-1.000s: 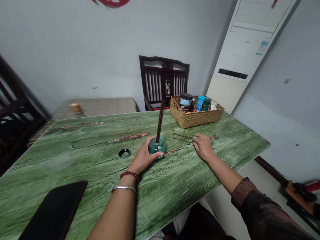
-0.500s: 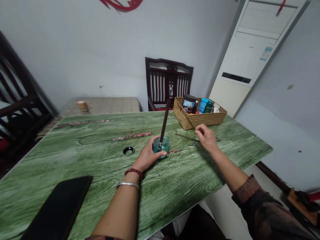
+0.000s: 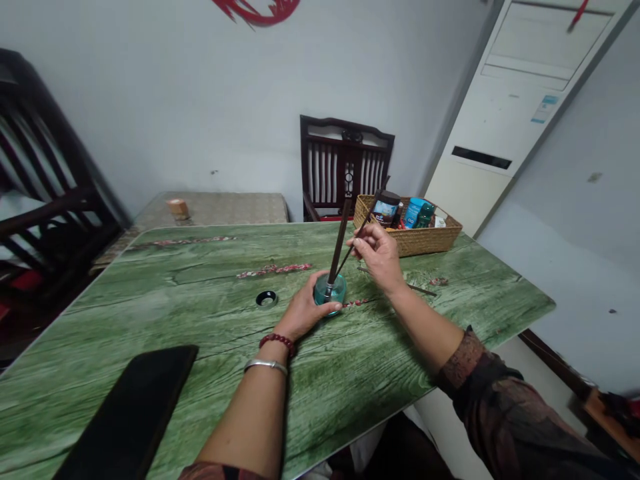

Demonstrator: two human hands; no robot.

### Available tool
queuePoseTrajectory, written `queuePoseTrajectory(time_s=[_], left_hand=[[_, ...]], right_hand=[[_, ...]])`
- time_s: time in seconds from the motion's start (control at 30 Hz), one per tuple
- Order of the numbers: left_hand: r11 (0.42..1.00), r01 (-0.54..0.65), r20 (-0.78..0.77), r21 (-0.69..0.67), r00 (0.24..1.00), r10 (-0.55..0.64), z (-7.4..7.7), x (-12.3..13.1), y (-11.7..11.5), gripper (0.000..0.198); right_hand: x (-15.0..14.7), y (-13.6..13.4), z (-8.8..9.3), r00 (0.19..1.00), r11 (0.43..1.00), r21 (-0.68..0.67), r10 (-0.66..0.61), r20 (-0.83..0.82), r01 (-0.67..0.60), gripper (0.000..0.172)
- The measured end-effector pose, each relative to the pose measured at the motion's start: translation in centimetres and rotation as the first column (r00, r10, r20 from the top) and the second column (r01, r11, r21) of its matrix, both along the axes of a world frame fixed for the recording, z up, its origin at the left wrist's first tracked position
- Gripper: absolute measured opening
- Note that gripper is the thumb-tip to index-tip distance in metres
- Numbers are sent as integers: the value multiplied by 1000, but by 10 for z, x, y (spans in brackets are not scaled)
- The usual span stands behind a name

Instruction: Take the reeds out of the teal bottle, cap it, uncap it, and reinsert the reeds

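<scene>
Two bare hands work just beyond a flat black device [image 3: 125, 413] lying at the near left of a green wood-grain tabletop [image 3: 150, 313]. The left hand [image 3: 303, 310], with a red bead bracelet [image 3: 277, 341] and a silver bangle [image 3: 266, 366] at its wrist, is closed firmly around a small teal glass holder [image 3: 330, 291], which sits near the middle of the table. A dark upright stick [image 3: 340, 250] stands in the holder. The right hand [image 3: 379, 255] is raised just to the right of it, pinching a thin dark stick [image 3: 376, 201] between thumb and fingers. This stick leans across, its lower end close to the holder's top, though whether they touch cannot be told. So one stick stands in place, one is in the air and not seated, and a loose stick [image 3: 423, 289] lies on the table to the right. A small black ring [image 3: 267, 299] lies left of the holder. Farther off are a woven basket [image 3: 407, 248] of jars and bottles and a dark wooden chair [image 3: 345, 167].
</scene>
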State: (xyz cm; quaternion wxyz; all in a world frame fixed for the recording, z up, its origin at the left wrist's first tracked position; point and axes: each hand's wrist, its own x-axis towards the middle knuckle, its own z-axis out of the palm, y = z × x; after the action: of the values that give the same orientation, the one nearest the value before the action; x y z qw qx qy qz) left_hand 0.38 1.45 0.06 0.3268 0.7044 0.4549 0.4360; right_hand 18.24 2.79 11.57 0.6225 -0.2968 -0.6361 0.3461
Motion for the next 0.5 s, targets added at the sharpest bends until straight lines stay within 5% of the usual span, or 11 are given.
queuePoseTrajectory(time_s=[0.3,0.5], left_hand=[[1000,4,-26,20,1000,-4,0,0,1,76],[1000,-3,-42,-1,999,3,0,0,1,77]], right_hand=[[-9,11,-39,950,997,-1,-77,301,81,11],[45,2,-44,814,947,189,-320,484,259,18]])
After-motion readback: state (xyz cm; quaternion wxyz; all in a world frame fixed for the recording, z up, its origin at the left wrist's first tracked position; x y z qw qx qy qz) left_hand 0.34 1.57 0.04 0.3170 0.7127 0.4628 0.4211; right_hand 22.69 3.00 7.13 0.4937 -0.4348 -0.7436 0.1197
